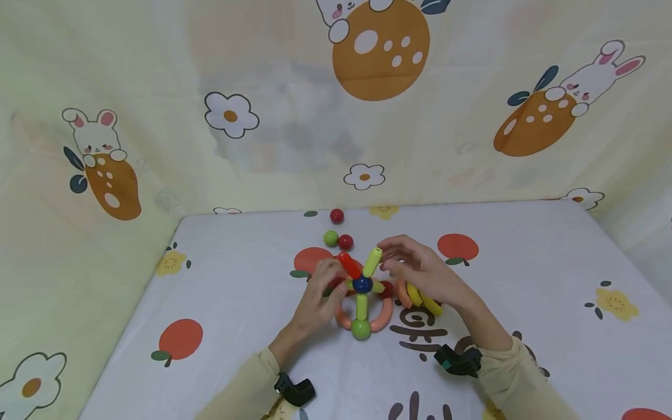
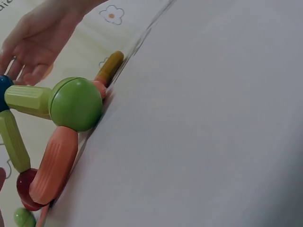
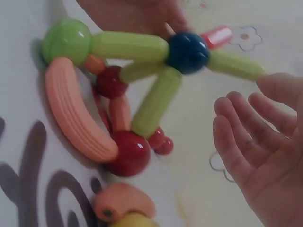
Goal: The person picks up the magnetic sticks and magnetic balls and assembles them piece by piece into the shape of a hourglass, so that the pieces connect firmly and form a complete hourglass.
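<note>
A toy frame of balls and rods stands on the table. Its base is a ring of curved salmon rods [image 3: 75, 111], joined by red balls [image 3: 127, 153] and a green ball [image 1: 360, 329]. Light-green straight rods [image 1: 361, 307] rise from these to a dark blue ball [image 1: 362, 284]. From that ball a red rod [image 1: 350, 265] and another light-green rod [image 1: 372, 262] point upward. My left hand [image 1: 317, 294] is at the frame's left side, fingers loosely bent; contact is unclear. At the upright green rod's tip is my right thumb, while the right hand's [image 1: 427, 271] other fingers stay loose.
Behind the frame lie two loose red balls [image 1: 337, 216] and a loose green ball [image 1: 331, 238]. Beside the frame, under the right hand, are curved yellow rods [image 1: 431, 304] and a curved salmon rod [image 1: 403, 293]. A printed cloth [image 1: 294, 157] hangs behind the table.
</note>
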A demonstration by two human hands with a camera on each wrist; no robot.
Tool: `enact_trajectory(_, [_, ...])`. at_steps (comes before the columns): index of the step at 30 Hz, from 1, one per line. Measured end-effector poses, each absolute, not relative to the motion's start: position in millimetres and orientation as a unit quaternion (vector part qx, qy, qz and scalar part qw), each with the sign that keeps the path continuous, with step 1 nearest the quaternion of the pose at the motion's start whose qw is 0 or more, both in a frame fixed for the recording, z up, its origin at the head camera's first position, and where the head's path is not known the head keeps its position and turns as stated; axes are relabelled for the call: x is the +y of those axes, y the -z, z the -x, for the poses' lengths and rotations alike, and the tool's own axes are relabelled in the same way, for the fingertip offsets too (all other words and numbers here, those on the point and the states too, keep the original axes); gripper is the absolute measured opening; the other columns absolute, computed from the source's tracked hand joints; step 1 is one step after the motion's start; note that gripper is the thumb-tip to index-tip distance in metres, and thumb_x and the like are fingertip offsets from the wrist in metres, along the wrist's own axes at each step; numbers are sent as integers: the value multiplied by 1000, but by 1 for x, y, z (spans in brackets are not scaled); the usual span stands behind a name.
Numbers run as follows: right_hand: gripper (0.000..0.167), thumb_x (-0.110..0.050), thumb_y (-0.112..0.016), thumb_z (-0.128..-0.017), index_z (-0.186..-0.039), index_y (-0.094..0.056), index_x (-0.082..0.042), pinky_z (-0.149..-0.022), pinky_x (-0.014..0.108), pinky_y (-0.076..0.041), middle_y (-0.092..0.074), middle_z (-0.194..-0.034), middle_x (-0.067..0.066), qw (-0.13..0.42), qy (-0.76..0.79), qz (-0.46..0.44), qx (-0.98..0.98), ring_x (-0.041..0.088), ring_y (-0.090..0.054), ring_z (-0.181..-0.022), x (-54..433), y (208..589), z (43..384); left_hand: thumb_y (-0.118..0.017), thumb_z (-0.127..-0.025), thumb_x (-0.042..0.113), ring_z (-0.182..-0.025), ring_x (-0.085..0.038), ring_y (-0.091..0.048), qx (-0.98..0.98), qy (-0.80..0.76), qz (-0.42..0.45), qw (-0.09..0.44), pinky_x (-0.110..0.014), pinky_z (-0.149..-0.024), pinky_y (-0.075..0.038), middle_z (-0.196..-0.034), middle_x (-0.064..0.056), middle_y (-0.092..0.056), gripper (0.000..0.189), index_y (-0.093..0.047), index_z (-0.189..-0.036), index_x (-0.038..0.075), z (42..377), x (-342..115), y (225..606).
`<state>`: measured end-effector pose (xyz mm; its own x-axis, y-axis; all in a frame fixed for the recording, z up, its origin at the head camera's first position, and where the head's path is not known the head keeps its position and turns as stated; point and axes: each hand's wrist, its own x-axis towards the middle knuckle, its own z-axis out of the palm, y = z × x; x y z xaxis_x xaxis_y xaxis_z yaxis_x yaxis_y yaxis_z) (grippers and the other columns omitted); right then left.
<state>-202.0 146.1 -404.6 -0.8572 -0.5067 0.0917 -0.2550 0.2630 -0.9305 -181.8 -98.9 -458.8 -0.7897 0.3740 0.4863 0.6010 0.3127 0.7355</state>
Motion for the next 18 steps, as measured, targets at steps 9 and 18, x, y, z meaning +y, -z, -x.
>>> enact_trajectory(9, [26, -19, -53, -96, -122, -52, -13, -83, 33, -54, -59, -114, 17, 77, 529, 229, 813, 30, -62, -99, 160, 413, 217, -60, -91, 12, -81, -23, -51, -798, 516, 305, 69, -36, -62, -45, -91, -5, -54, 8, -54, -96, 11, 184, -91, 462])
enact_trajectory(18, [21, -21, -54, -96, -116, -57, -15, -83, 32, -52, -61, -112, 5, 114, 446, 250, 852, 26, -59, -101, 147, 429, 249, -57, -94, 21, -77, -17, -52, -792, 553, 258, 16, -22, -63, -42, -97, -4, -64, 23, -60, -116, 12, 187, -81, 466])
